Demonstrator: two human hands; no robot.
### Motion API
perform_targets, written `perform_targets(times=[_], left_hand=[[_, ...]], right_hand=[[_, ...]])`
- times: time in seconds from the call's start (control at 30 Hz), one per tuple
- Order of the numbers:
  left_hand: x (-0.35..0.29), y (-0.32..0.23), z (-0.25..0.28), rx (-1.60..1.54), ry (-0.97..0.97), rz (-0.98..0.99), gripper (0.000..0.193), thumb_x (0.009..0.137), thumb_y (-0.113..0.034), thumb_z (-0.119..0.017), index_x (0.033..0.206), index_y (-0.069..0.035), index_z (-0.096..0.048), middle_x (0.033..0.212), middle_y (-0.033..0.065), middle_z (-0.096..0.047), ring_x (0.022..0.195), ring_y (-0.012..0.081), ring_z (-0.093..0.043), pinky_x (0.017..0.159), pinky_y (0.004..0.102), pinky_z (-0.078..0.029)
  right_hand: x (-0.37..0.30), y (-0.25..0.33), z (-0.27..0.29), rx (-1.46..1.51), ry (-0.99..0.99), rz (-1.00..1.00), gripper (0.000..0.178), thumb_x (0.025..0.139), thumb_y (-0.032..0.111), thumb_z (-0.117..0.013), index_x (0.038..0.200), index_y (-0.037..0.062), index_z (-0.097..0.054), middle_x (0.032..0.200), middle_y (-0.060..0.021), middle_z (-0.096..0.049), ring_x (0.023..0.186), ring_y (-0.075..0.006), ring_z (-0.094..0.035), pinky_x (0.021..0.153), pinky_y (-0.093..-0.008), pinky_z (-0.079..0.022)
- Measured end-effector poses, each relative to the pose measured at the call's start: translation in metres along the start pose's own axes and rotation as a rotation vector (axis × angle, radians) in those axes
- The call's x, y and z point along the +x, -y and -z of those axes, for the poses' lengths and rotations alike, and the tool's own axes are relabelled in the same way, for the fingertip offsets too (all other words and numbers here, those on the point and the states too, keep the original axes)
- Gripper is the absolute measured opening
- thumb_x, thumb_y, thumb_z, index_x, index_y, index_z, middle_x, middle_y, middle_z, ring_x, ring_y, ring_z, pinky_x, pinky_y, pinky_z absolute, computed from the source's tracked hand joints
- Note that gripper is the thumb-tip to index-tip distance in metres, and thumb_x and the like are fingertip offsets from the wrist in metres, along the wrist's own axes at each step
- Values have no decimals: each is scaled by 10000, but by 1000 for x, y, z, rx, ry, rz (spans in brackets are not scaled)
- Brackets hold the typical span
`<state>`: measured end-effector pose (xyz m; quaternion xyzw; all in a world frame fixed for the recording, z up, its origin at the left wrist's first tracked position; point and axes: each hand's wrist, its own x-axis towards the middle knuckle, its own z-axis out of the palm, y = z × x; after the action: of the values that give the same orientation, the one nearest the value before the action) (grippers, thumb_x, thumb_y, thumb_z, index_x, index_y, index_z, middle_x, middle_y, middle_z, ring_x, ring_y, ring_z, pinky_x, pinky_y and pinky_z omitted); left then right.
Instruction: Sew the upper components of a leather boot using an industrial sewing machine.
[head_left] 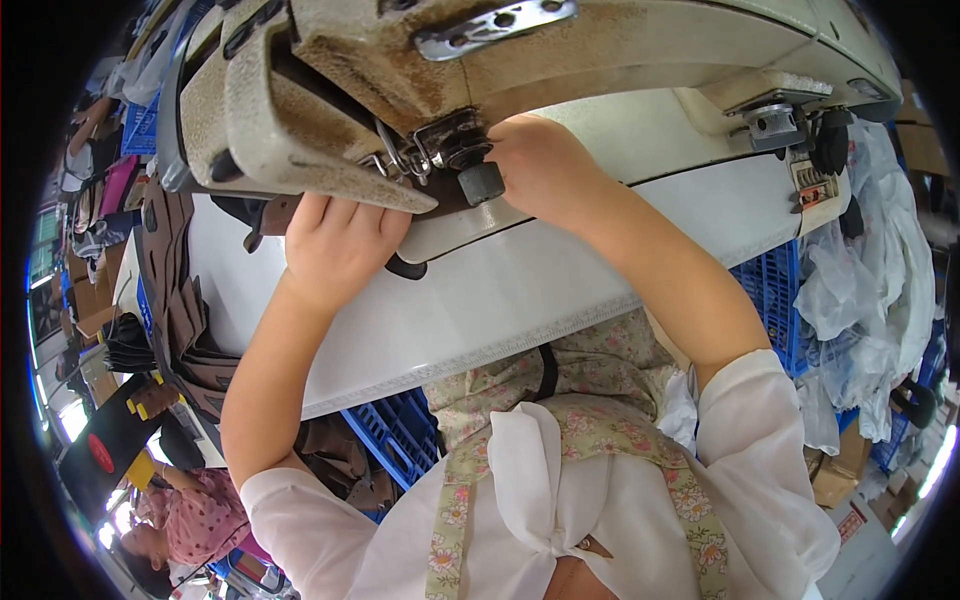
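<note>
A worn beige sewing machine point(640, 60) spans the top of the view, its head over both my hands. My left hand point(345, 245) lies at the left of the needle area, closed on a brown piece of material point(278, 214); its fingertips are hidden under the machine's cover. Part of that piece shows between my hands, below the presser parts point(425, 155). My right hand point(545, 165) reaches in behind the dark round knob point(480, 183), by the far side of the needle area. The machine head hides its fingers, so their grip does not show.
The white table point(470, 310) has a ruler strip along its near edge. Brown cut pieces point(175, 290) hang in a stack at the left. Blue crates point(400, 435) stand below, clear plastic bags point(850, 290) hang at the right. Another person point(200, 520) sits at the lower left.
</note>
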<state>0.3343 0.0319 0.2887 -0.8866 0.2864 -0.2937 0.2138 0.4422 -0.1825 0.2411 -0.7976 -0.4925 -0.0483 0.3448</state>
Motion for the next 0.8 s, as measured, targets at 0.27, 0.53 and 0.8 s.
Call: perform_targets(times=[0.27, 0.53, 0.8], left_hand=[[-1, 7, 0, -101, 163, -34, 166, 745, -154, -669, 910, -139, -681, 929, 2, -652, 905, 177, -624, 772, 333, -480], [-26, -1, 14, -96, 191, -63, 287, 822, -201, -635, 1096, -165, -710, 1083, -12, -670, 1079, 196, -602, 957, 428, -431], [-102, -21, 13, -203, -167, 810, 852, 754, -289, -841, 1415, 44, -422, 1553, 246, -275, 1453, 335, -269, 1175, 488, -251]], right_hand=[[0, -2, -2, 2, 3, 11, 113, 795, 107, -656, 879, 103, -730, 1037, -15, -693, 998, -229, -655, 826, -357, -542], [0, -3, -2, 9, -11, 30, 118, 787, 107, -670, 888, 109, -732, 1062, -8, -694, 1017, -228, -654, 830, -359, -547], [-2, -4, -1, 7, -17, 23, 137, 776, 94, -686, 902, 112, -739, 1066, -2, -694, 995, -223, -658, 802, -358, -549]])
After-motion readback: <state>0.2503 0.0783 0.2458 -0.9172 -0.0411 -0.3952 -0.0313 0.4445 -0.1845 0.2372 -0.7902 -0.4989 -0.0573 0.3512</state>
